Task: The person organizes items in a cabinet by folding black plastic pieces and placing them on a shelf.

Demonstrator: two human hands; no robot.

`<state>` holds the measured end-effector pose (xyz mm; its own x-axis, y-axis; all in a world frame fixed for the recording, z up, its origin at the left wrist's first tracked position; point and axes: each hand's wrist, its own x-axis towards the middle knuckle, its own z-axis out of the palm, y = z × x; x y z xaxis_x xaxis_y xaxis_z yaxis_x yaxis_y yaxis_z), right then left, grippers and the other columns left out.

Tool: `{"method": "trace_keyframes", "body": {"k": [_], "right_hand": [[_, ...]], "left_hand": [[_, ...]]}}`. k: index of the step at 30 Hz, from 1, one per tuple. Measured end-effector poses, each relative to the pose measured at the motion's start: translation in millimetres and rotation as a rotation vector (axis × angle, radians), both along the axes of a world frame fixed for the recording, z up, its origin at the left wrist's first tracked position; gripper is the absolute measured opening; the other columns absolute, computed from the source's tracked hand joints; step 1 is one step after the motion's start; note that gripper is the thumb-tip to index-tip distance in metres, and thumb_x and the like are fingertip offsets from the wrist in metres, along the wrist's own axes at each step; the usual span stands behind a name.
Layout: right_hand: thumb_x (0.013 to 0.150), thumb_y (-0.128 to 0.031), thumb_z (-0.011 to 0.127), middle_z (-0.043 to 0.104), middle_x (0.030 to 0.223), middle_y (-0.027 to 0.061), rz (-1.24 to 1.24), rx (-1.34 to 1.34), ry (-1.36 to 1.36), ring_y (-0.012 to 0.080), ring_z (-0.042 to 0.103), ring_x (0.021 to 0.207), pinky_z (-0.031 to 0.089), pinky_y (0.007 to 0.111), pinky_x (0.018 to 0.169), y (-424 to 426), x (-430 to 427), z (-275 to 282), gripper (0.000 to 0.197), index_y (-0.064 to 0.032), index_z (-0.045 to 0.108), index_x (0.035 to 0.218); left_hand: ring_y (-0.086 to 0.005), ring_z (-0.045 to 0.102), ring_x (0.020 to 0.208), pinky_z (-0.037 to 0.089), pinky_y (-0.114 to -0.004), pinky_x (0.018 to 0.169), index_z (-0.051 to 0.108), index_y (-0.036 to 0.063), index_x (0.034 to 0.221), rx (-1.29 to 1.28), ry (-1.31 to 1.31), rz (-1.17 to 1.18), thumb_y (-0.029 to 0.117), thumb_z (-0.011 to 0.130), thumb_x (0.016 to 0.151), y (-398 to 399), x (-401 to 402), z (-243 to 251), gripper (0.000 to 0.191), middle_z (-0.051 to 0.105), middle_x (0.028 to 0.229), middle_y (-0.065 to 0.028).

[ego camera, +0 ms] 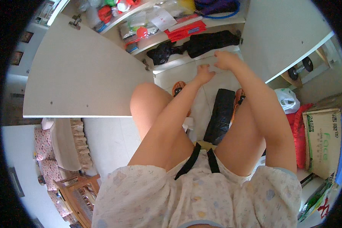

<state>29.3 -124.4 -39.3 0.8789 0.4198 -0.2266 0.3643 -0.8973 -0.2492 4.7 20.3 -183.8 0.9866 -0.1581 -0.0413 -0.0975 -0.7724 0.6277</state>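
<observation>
My left hand point(205, 74) is above the floor tiles before the open cabinet, its thumb apart from its bent fingers and nothing seen in it. To its right and a little farther forward, my right hand point(227, 60) is half curled beside the cabinet's bottom edge, with nothing visible in its grasp. A black plastic bundle point(212, 44) lies on the cabinet's bottom board, just beyond both hands. Left of it, crumpled black plastic point(161, 54) rests on that board. Another long black plastic-wrapped bundle point(220, 115) lies on the floor between my legs.
Cabinet doors stand wide at left point(88, 77) and right point(285, 34). Red packets point(186, 30) and clear plastic bags point(162, 18) fill the shelf above. A cardboard box point(322, 142), a white plastic bag point(287, 100) and a dumbbell point(300, 68) are at right.
</observation>
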Motion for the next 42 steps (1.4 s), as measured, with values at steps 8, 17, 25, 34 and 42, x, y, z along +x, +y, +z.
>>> {"method": "trace_keyframes", "body": {"k": [8, 17, 25, 34, 42], "right_hand": [[0.076, -0.033, 0.062, 0.054, 0.117, 0.0158, -0.013, -0.137, 0.327, 0.0317, 0.052, 0.107, 0.043, 0.040, 0.087, -14.9, 13.9, 2.9, 0.053, -0.0074, 0.049, 0.121], [0.080, -0.034, 0.058, 0.055, 0.114, 0.0165, -0.071, -0.123, 0.304, 0.0306, 0.051, 0.109, 0.031, 0.056, 0.092, -27.7, 22.6, 31.2, 0.052, -0.0099, 0.044, 0.123], [0.080, -0.033, 0.058, 0.057, 0.108, 0.0155, -0.102, -0.091, 0.290, 0.0326, 0.053, 0.104, 0.034, 0.054, 0.090, -35.8, 15.5, 20.9, 0.046, -0.0074, 0.047, 0.117], [0.080, -0.032, 0.059, 0.058, 0.104, 0.0159, -0.041, -0.017, 0.304, 0.0332, 0.054, 0.099, 0.038, 0.046, 0.088, -53.5, 21.1, 26.3, 0.047, -0.0050, 0.049, 0.116], [0.079, -0.032, 0.059, 0.058, 0.104, 0.0176, -0.008, 0.061, 0.343, 0.0336, 0.054, 0.098, 0.042, 0.044, 0.084, -51.9, 23.1, 26.5, 0.048, -0.0033, 0.048, 0.116]], "left_hand": [[-0.0386, 0.039, 0.114, 0.036, -0.042, 0.094, 0.044, 0.0010, 0.120, -0.020, 0.150, 0.186, 0.029, 0.065, 0.069, 26.7, 51.4, -41.6, 0.063, 0.037, 0.125, -0.0251], [-0.0325, 0.028, 0.126, 0.033, -0.045, 0.097, 0.029, -0.0003, 0.130, 0.402, 0.155, 0.124, 0.036, 0.063, 0.072, 29.0, 125.1, -73.5, 0.077, 0.030, 0.135, -0.0176], [-0.0355, 0.018, 0.131, 0.017, -0.052, 0.104, 0.026, 0.0069, 0.136, 0.130, 0.087, 0.152, 0.045, 0.055, 0.080, 28.7, 207.6, -102.3, 0.074, 0.023, 0.140, -0.0202], [-0.0348, 0.022, 0.130, 0.018, -0.044, 0.107, 0.032, 0.0092, 0.134, 0.378, -0.025, 0.072, 0.048, 0.051, 0.083, 69.6, 247.2, -130.5, 0.067, 0.025, 0.141, -0.0171], [-0.0313, 0.023, 0.130, 0.022, -0.041, 0.106, 0.032, 0.0103, 0.134, 0.236, 0.002, 0.015, 0.050, 0.053, 0.081, 93.0, 260.5, -130.5, 0.069, 0.026, 0.141, -0.0156]]}}
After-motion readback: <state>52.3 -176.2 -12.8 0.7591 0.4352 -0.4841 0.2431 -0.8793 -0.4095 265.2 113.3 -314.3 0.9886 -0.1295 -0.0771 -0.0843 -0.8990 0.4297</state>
